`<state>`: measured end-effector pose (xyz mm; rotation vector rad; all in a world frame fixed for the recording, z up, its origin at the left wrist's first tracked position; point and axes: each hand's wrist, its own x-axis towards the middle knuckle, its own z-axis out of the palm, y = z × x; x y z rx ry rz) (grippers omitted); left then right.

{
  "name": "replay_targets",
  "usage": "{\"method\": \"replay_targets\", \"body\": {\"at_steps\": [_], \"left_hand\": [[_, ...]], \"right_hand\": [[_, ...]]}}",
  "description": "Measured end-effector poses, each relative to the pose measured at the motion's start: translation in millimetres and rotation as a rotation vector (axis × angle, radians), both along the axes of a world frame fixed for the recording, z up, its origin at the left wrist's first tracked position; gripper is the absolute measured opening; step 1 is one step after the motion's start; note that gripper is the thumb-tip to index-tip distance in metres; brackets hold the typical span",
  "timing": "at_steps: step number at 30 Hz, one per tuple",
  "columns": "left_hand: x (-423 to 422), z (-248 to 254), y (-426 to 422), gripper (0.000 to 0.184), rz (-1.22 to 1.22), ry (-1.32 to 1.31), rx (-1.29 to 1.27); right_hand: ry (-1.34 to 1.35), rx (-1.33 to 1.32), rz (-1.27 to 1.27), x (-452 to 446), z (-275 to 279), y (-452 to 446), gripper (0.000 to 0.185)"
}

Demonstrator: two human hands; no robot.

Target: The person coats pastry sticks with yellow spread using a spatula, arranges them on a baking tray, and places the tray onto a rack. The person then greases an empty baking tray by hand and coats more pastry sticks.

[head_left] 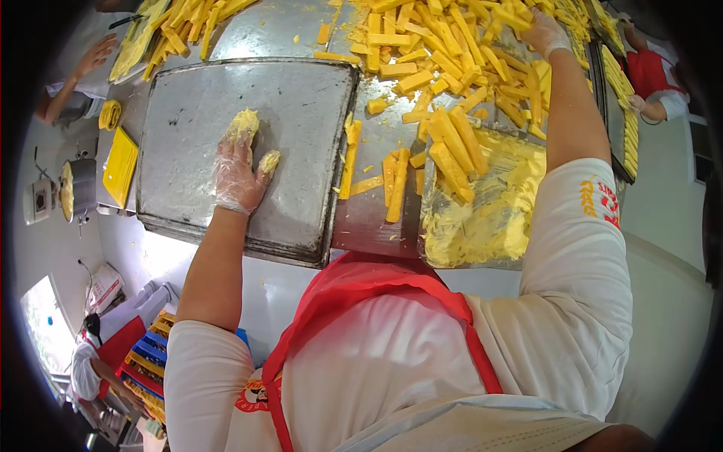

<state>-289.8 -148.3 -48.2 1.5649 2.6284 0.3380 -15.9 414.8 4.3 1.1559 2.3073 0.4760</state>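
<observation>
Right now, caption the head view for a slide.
Left hand over a metal tray, right hand at the heaped yellow sticks, both in clear gloves.

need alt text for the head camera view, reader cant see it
The left hand, in a clear glove smeared with yellow paste, lies on a flat metal tray. The gloved right hand is at a pile of yellow sticks. Lower down, more sticks rest on a tray streaked with yellow paste.
</observation>
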Motion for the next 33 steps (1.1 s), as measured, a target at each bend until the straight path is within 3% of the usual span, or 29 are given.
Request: {"method": "replay_targets", "body": {"at_steps": [4,6,8,9,11,12,14,15,18,19,21,24,27,28,30,32,33], "left_hand": [[-4,-11,-3,0.073,-0.004,0.041,-0.033],[-2,-5,-2,0.073,0.010,0.018,-0.042],[2,2,0,0.072,0.028,0.000,-0.055],[3,4,1,0.071,0.042,-0.020,-0.071],[0,2,0,0.070,0.018,-0.009,-0.056],[-1,1,0,0.070,-0.001,0.001,-0.036],[-1,0,1,0.069,-0.008,0.008,-0.023],[-1,0,0,0.068,-0.009,0.016,-0.016],[-2,-1,-1,0.068,-0.038,0.020,0.025],[-3,-1,-1,0.068,-0.052,0.014,0.028],[-2,1,0,0.067,-0.074,0.002,0.060],[-1,2,1,0.067,-0.046,0.005,0.031],[0,3,0,0.067,-0.044,0.005,0.027],[-1,1,0,0.067,-0.044,0.009,0.022],[-4,-6,-2,0.067,-0.062,0.036,0.042],[-6,-14,-5,0.067,-0.069,0.077,0.039],[-8,-16,-6,0.067,-0.075,0.114,0.041]], "right_hand": [[0.157,-0.015,0.049,12,39,-21,0.078],[0.232,-0.019,0.102,24,11,-11,0.080],[0.479,-0.134,-0.088,29,8,-21,0.080],[0.480,-0.135,-0.091,32,14,-26,0.080],[0.802,-0.339,-0.362,41,31,-32,0.072],[0.803,-0.334,-0.367,51,33,-30,0.072],[1.332,-0.881,-0.389,73,34,-24,0.069],[1.567,-1.007,-0.371,75,34,-40,0.071],[1.391,-1.055,-0.326,81,64,-101,0.077],[1.394,-1.042,-0.337,86,58,-121,0.077],[1.188,-0.690,-0.182,94,38,-159,0.086],[1.077,-0.748,-0.172,82,44,-216,0.095],[1.099,-0.658,-0.009,81,55,-231,0.087],[1.103,-0.663,-0.010,84,50,-217,0.087],[1.516,-0.736,-0.230,102,29,-150,0.080],[1.509,-0.312,-0.337,117,6,-77,0.076],[1.236,-0.097,-0.399,123,-8,-41,0.074]]}}
